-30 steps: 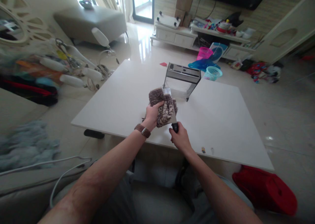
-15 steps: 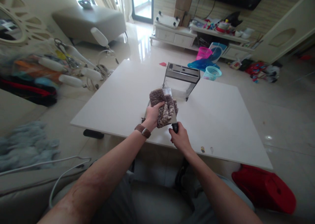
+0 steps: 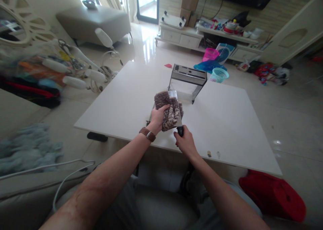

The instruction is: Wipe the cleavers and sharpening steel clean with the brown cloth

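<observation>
A folded brown patterned cloth point(image 3: 163, 100) is bunched around a wide metal blade point(image 3: 173, 94) above the near part of the white table point(image 3: 121, 98). My left hand point(image 3: 158, 117) grips the cloth, its thumb lying on top. The fingers of my right hand point(image 3: 186, 140) are wrapped round the black handle point(image 3: 180, 131) of the knife, below the cloth. Just beyond the cloth stands a box-shaped knife block point(image 3: 188, 81) with slots in its dark top. Part of a flat object under my left hand is hidden.
Two small stickers point(image 3: 209, 154) lie at the table's near edge. Past the far edge, a teal basket point(image 3: 219, 75) and a pink basket point(image 3: 210, 54) stand on the floor. A red stool point(image 3: 272, 194) is at the lower right, a lamp point(image 3: 94, 75) at the left.
The whole view has shifted slightly, so things sit a little further right. Both hands keep their holds on the cloth and the handle.
</observation>
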A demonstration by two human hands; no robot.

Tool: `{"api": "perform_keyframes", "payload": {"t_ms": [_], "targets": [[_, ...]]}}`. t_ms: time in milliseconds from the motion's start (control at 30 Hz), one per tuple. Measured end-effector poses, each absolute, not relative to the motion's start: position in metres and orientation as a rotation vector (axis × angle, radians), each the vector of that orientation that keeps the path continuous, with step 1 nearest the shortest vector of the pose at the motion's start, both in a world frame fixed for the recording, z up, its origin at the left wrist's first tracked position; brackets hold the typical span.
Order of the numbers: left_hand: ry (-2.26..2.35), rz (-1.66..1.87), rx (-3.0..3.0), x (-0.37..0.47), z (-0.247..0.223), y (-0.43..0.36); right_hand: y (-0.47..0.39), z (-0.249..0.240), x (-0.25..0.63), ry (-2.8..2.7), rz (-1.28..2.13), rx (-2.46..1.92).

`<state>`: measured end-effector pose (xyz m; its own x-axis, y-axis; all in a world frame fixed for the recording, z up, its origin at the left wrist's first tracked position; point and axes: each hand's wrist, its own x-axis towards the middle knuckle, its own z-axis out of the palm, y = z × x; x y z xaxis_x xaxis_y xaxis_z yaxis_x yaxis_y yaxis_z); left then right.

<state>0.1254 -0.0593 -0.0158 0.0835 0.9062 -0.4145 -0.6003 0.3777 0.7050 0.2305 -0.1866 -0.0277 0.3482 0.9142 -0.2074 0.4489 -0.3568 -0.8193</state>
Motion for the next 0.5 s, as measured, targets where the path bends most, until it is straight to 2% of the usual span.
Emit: {"api": "perform_keyframes", "payload": {"t_ms": [500], "targets": [[0.966, 1.157, 0.408, 0.1259, -0.0151, -0.0602, -0.1875, -0.0280, 0.2316, -1.179, 0.898, -1.938]]}}
